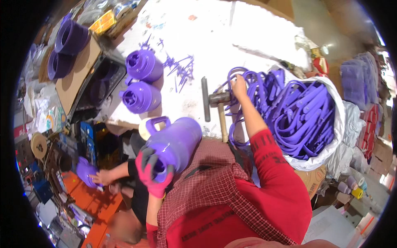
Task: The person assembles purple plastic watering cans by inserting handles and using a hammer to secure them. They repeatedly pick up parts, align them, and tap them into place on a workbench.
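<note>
White worktable [178, 37] ahead of both hands; gloved left hand [151, 182] holds the purple jug [177, 142] by its mouth, right hand [239, 87] narrowed at purple straps [269, 89], grip unclear. I'd brace the jug, easing loops apart.

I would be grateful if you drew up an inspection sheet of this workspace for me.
Surface: white worktable, with some coloured marks.
Job's things: large purple jug at the table's near edge, mouth toward the person; two more purple jugs on the table; purple straps in and beside a white sack.
Clutter: purple scraps, hammer, grey metal bar.
Left hand: pink-and-grey glove, gripping the large jug's mouth end.
Right hand: bare, at the straps; grip unclear.
Cables: nothing clearly seen.
Surroundings: co-worker's hand touching a purple part at left.
</note>
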`<state>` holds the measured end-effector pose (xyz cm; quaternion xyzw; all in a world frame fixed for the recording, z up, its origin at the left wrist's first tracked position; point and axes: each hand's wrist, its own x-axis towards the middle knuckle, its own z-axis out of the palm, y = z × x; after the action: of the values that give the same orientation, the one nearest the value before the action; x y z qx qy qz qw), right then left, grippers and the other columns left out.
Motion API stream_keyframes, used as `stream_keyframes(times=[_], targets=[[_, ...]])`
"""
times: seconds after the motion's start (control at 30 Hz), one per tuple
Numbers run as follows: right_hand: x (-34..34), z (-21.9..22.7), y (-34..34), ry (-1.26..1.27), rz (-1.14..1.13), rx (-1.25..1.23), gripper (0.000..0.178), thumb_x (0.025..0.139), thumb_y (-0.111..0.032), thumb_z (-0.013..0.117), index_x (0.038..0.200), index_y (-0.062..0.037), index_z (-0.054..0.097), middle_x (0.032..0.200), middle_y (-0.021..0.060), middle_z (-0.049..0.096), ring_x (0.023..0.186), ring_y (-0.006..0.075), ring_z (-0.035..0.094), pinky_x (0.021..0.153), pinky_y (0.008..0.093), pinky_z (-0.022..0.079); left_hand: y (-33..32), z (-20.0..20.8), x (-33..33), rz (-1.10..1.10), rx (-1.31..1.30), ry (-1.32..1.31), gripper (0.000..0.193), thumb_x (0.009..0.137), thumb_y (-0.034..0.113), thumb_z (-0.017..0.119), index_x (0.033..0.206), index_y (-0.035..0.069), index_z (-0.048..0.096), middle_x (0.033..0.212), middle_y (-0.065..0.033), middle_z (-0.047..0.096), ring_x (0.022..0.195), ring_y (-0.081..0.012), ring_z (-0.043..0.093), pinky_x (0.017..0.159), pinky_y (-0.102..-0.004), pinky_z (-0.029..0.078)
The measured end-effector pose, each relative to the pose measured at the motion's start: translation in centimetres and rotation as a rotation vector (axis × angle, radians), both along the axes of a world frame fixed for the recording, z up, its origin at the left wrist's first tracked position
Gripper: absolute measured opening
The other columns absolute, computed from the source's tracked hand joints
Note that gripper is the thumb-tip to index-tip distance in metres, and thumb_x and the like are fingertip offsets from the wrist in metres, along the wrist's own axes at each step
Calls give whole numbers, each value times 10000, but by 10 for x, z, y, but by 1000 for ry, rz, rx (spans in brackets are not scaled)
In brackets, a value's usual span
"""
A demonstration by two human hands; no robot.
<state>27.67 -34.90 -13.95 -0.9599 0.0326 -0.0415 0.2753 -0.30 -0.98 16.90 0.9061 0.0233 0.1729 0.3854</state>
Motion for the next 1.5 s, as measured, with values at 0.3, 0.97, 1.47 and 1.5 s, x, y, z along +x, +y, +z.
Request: stream_keyframes(times=[0.3,0.97,1.47,1.5], targets=[[-27,83,9,75,18,319,239,845,-57,718,1083,-38,721,985,157,737,894,269,721,794,351,539,-34,-32,5,-275,-29,165,817,512,376,915,1215,77,626,1254,-160,597,1189,-408,542,1079,-602,389],[-148,176,122,759,0,1805,596,1047,-193,549,1539,9,280,642,-75,349,498,31,358,701,209,450,14,-85,67,45,-1166,636,513,876,100,618,1355,-37,500,1083,-62,576,961,-140,565,866,-264,470],[-143,173,119,753,70,1396,652,917,-225,710,1458,2,426,893,-30,528,785,60,508,727,196,437,13,-129,61,34,-1675,524,488,827,57,574,1308,6,520,1304,-88,549,1212,-206,521,1062,-317,409],[-141,170,119,747,31,1471,652,912,-215,718,1454,3,430,882,-26,521,768,65,500,716,195,441,18,-132,61,-33,-1596,529,433,848,90,604,1267,-1,549,1348,-95,538,1228,-199,516,1064,-319,409]])
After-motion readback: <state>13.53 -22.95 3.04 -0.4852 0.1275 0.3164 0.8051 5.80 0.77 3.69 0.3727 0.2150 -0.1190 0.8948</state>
